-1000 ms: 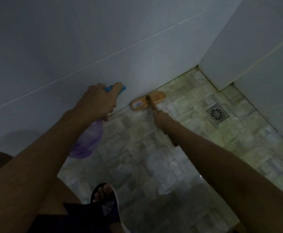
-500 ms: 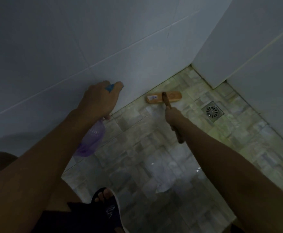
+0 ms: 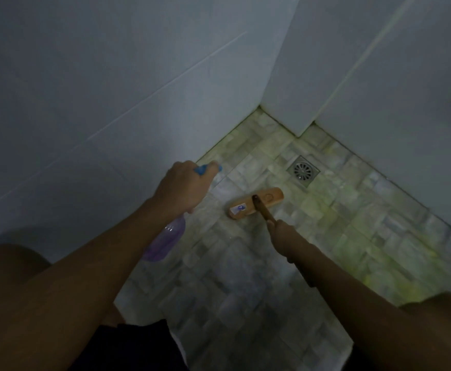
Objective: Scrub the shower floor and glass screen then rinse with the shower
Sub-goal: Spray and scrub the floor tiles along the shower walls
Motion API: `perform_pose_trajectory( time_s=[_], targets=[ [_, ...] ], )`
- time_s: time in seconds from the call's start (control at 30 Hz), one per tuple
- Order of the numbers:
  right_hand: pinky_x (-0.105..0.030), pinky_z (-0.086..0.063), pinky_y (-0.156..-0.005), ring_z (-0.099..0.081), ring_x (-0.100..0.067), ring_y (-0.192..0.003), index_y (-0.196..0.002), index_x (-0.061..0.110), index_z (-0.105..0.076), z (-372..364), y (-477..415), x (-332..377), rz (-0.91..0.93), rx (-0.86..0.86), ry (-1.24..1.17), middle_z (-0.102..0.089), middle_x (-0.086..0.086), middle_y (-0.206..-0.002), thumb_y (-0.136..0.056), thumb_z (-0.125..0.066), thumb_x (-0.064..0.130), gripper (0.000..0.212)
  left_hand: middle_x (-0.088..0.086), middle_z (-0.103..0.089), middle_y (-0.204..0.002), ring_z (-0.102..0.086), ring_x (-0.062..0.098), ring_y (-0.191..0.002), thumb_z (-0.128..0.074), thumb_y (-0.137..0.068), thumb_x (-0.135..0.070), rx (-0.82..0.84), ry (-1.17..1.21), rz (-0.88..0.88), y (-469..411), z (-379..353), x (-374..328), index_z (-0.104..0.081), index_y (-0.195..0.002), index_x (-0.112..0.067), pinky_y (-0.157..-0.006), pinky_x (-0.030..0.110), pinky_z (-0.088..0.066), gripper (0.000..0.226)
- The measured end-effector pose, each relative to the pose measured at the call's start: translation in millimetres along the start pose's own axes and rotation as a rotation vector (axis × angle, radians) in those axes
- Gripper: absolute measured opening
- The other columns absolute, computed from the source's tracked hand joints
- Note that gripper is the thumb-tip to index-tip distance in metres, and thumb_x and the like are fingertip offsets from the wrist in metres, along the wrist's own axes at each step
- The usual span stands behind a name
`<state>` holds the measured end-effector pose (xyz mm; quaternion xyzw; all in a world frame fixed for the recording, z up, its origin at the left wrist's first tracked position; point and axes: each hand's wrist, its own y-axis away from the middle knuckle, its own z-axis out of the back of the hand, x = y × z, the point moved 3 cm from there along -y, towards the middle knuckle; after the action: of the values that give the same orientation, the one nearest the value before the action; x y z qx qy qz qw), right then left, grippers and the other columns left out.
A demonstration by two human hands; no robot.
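Floor-scrub step judged in progress; glass screen and rinse not yet done. Scrub brush (image 3: 256,203) is set head-down on the shower floor (image 3: 245,303) at frame centre, near the drain (image 3: 303,171) but apart from it. Right hand (image 3: 283,234) is closed around the wooden handle just below the head. Left hand (image 3: 184,187) is wrapped on the blue trigger of the spray bottle (image 3: 165,241), purple body hanging below the wrist, centre-left by the wall (image 3: 98,89). Brush is judged stiff and light; handle probably slick when wet, so a grip low near the head is advised. Bottle judged light, thin plastic, best held at the neck.
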<state>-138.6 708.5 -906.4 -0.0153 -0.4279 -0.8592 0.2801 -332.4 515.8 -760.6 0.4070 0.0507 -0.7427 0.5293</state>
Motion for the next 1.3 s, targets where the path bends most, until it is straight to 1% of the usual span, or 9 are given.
perform_pose_trajectory(
  time_s=[0.17, 0.27, 0.47, 0.6, 0.7, 0.87, 1.03, 1.2, 1.3],
  targets=[
    [-0.032, -0.048, -0.04, -0.06, -0.031, -0.077, -0.122, 0.006, -0.049, 8.4, -5.0, -0.8, -0.119, -0.012, -0.098, -0.058, -0.017, -0.112, -0.104, -0.023, 0.051, 0.055, 0.015, -0.068, -0.063, -0.067, 0.033, -0.054, -0.04, -0.085, -0.074, -0.078, 0.038, -0.048, -16.4, -3.6, -16.6, -0.067, -0.064, -0.003, -0.056, 0.05, -0.06, 0.079],
    [-0.036, -0.053, -0.046, -0.062, -0.032, -0.083, -0.121, 0.008, -0.049, -1.8, 1.1, -2.1, -0.128, 0.005, -0.116, -0.057, -0.015, -0.11, -0.104, -0.023, 0.052, 0.054, 0.016, -0.067, -0.061, -0.065, 0.033, -0.054, -0.042, -0.095, -0.065, -0.09, 0.02, -0.171, -24.9, -6.9, -29.5, -0.064, -0.066, 0.001, -0.055, 0.049, -0.058, 0.075],
    [-0.042, -0.058, -0.07, -0.063, -0.024, -0.084, -0.117, 0.009, -0.053, -6.4, 15.4, -39.7, -0.117, 0.036, -0.139, -0.061, -0.011, -0.103, -0.103, -0.024, 0.054, 0.055, 0.02, -0.066, -0.06, -0.062, 0.033, -0.045, -0.043, -0.096, -0.063, -0.094, 0.168, -0.175, -33.4, -3.2, -49.5, -0.066, -0.066, 0.002, -0.046, 0.048, -0.057, 0.075],
    [-0.03, -0.047, -0.049, -0.058, -0.024, -0.072, -0.114, 0.011, -0.051, 40.1, -24.7, -16.0, -0.089, -0.065, -0.18, -0.056, -0.011, -0.098, -0.105, -0.024, 0.05, 0.048, 0.021, -0.067, -0.064, -0.063, 0.036, -0.047, -0.048, -0.094, -0.068, -0.15, 0.179, -0.164, -38.2, 11.5, -39.9, -0.066, -0.071, 0.003, -0.047, 0.05, -0.058, 0.077],
    [-0.027, -0.044, -0.045, -0.055, -0.026, -0.062, -0.122, 0.012, -0.049, 89.2, -85.8, 20.6, -0.062, -0.166, -0.236, -0.057, -0.014, -0.088, -0.105, -0.026, 0.049, 0.047, 0.013, -0.068, -0.063, -0.059, 0.02, -0.037, -0.049, -0.093, -0.069, -0.187, 0.153, -0.14, -43.6, 22.9, -28.8, -0.068, -0.077, -0.004, -0.036, 0.031, -0.05, 0.069],
    [-0.028, -0.044, -0.047, -0.054, -0.025, -0.063, -0.127, 0.008, -0.049, 105.6, -139.2, 87.1, 0.027, -0.113, -0.225, -0.057, -0.014, -0.095, -0.104, -0.026, 0.051, 0.054, 0.013, -0.07, -0.079, -0.054, 0.01, -0.036, -0.052, -0.088, -0.073, -0.247, 0.218, -0.085, -56.8, 32.7, -18.6, -0.058, -0.124, -0.012, -0.03, 0.02, -0.037, 0.072],
    [-0.03, -0.049, -0.055, -0.061, -0.022, -0.077, -0.132, 0.013, -0.048, 58.3, -100.2, 66.0, 0.242, 0.051, 0.054, -0.06, -0.013, -0.109, -0.105, -0.025, 0.052, 0.053, 0.013, -0.07, -0.08, -0.055, 0.007, -0.035, -0.051, -0.088, -0.073, -0.233, 0.251, -0.072, -61.7, 30.3, -19.0, -0.052, -0.116, -0.013, -0.03, 0.02, -0.038, 0.066],
    [-0.043, -0.06, -0.057, -0.066, -0.029, -0.076, -0.123, 0.013, -0.054, 101.6, -116.9, -10.1, 0.095, -0.075, 0.056, -0.063, -0.016, -0.101, -0.101, -0.025, 0.06, 0.059, 0.013, -0.07, -0.078, -0.055, 0.012, -0.037, -0.049, -0.089, -0.073, -0.213, 0.262, -0.063, -60.9, 34.4, -17.4, -0.053, -0.117, -0.015, -0.03, 0.021, -0.037, 0.065],
    [-0.027, -0.045, -0.05, -0.057, -0.022, -0.063, -0.109, 0.009, -0.056, 142.6, -156.1, 6.2, 0.031, -0.16, 0.064, -0.059, -0.012, -0.089, -0.103, -0.026, 0.056, 0.056, 0.012, -0.069, -0.079, -0.053, 0.008, -0.036, -0.051, -0.09, -0.069, -0.203, 0.233, -0.069, -60.6, 35.3, -14.9, -0.053, -0.121, -0.015, -0.029, 0.02, -0.037, 0.062]
  ],
)
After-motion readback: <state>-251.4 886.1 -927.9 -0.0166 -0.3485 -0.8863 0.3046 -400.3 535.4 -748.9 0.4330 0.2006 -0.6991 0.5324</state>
